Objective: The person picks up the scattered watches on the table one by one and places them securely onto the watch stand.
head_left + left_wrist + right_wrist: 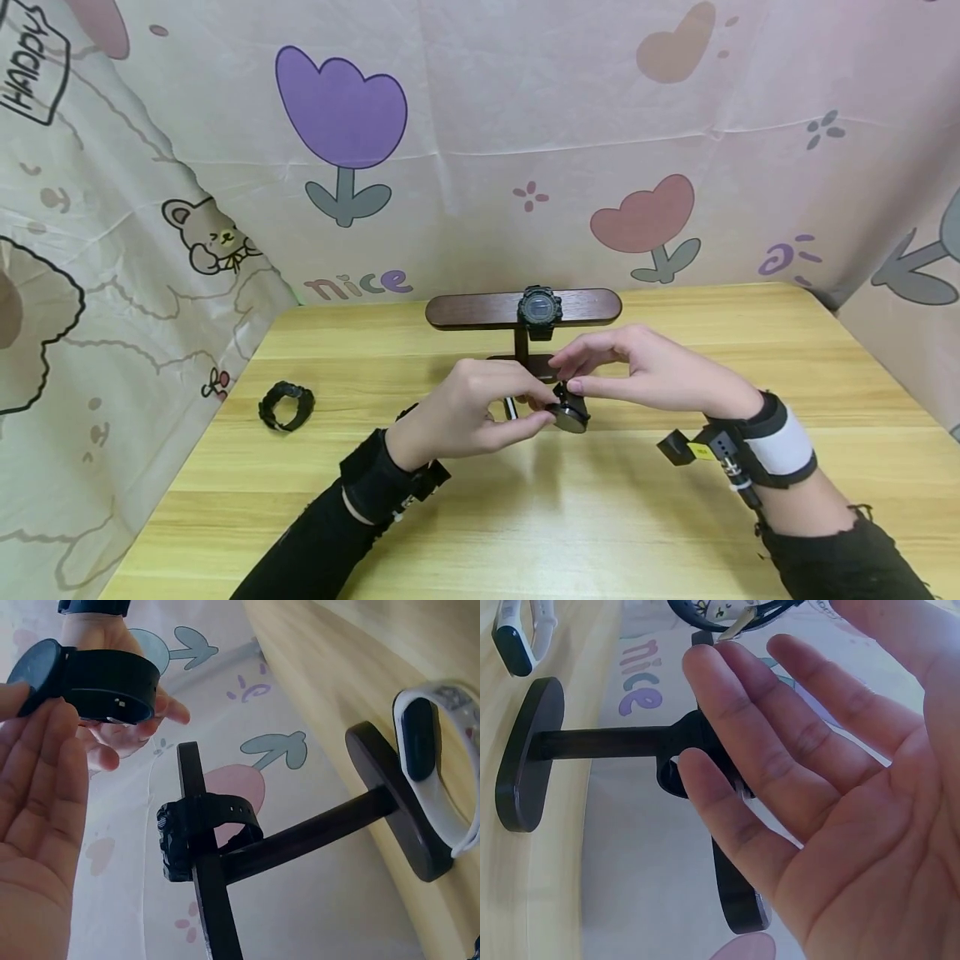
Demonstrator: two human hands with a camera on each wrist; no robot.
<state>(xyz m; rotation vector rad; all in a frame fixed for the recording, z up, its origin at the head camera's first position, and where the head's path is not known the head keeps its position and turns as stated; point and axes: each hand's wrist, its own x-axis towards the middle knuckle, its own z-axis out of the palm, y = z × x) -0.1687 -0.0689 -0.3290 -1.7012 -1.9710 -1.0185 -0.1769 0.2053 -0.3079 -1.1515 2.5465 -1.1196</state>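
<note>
A black watch [572, 417] with a round case is in the air in front of the display stand. My left hand [480, 408] pinches its case between thumb and fingertips, as the left wrist view also shows. The watch's strap [112, 686] forms a loop toward my right hand [637, 371]. That hand's fingers are loosely extended beside the strap, with the thumb close to it; whether they touch I cannot tell. A dark wooden T-shaped stand [465, 311] stands behind. Another black watch [539, 308] is fastened round its crossbar.
A black wristwatch [287, 407] lies looped on the wooden table [360, 500] at the left. A white smart band [420, 742] with a dark screen stands near the stand's base [397, 802], mostly hidden by my left hand in the head view. Printed cloth [480, 100] hangs behind the table.
</note>
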